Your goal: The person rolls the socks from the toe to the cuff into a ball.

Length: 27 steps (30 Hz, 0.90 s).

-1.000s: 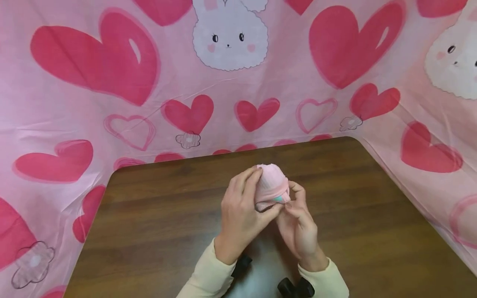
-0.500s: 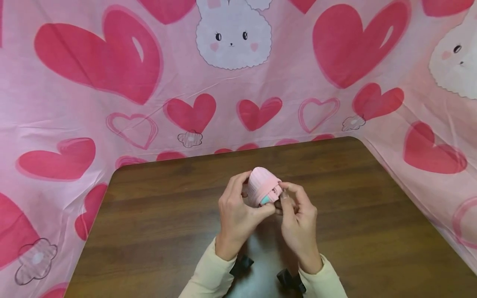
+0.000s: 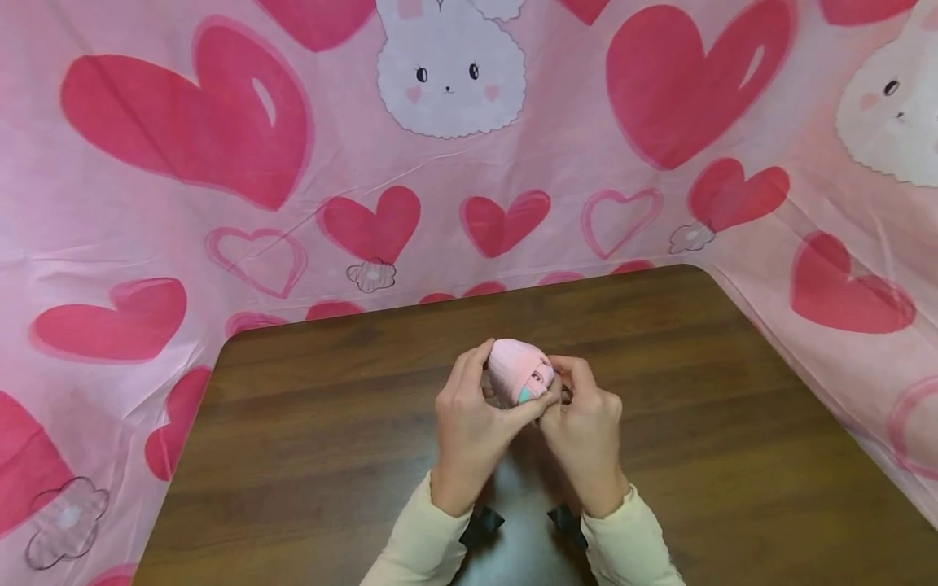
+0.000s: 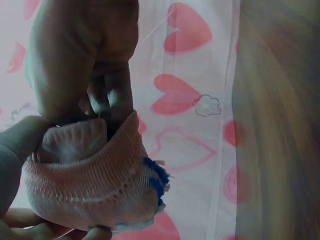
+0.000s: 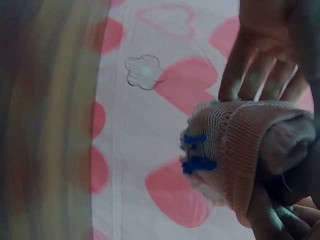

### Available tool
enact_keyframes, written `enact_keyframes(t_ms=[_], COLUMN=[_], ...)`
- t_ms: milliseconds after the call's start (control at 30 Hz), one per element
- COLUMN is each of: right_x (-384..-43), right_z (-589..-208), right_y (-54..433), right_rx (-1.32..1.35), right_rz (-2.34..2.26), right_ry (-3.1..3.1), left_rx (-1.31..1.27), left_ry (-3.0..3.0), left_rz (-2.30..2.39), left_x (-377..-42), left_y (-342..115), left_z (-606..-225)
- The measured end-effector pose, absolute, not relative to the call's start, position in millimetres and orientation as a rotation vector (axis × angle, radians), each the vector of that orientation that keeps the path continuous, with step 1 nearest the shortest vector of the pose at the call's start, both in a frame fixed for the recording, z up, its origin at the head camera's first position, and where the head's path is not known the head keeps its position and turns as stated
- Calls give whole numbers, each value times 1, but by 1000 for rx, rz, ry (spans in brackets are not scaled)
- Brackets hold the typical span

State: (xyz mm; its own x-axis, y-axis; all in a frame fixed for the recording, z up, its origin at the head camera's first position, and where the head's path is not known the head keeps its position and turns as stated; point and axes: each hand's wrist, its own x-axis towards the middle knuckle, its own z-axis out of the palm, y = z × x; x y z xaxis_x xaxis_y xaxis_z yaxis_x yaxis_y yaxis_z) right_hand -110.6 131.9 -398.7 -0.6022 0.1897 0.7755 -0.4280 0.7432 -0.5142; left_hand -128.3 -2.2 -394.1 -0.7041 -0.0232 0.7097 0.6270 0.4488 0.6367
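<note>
A rolled-up pink sock (image 3: 515, 364) is held above the table between both hands. My left hand (image 3: 472, 411) grips it from the left, thumb on the near side and fingers round the back. At its right end my right hand (image 3: 589, 427) pinches the opening, with some fingertips hidden inside the fold. The left wrist view shows the stretched ribbed cuff (image 4: 85, 175), with a bunched wad of fabric (image 4: 75, 142) in its mouth. Loose blue threads (image 5: 199, 162) show on the sock's outside in the right wrist view.
Underneath is a dark brown wooden table (image 3: 315, 423). A pink cloth with hearts and rabbits (image 3: 454, 171) hangs behind it and along both sides. Black straps (image 3: 481, 527) are at both wrists, below cream sleeves.
The sock has turned, its rounded end tilting to the left and its opening facing right. My right hand has shifted its fingers from the sock's underside into the opening.
</note>
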Motion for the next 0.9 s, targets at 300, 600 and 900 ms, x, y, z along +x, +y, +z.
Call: enact_keyframes(t_ms=[300,600,900], right_x=[-100,-96,-94], right_z=[-385,-375,-371], right_y=[154,174,160], right_rx=[185,695,639], right_rz=[1279,2058,1639], right_ry=[-2358,-2294,-2446], left_rx=[-492,-483,-463], left_ry=[-2100,-2085,-2034], left_rz=[-1117,-1126,-1399], left_x=[-129,-134,-136], left_y=[-4,-6,-1], left_z=[-396,-387,-395])
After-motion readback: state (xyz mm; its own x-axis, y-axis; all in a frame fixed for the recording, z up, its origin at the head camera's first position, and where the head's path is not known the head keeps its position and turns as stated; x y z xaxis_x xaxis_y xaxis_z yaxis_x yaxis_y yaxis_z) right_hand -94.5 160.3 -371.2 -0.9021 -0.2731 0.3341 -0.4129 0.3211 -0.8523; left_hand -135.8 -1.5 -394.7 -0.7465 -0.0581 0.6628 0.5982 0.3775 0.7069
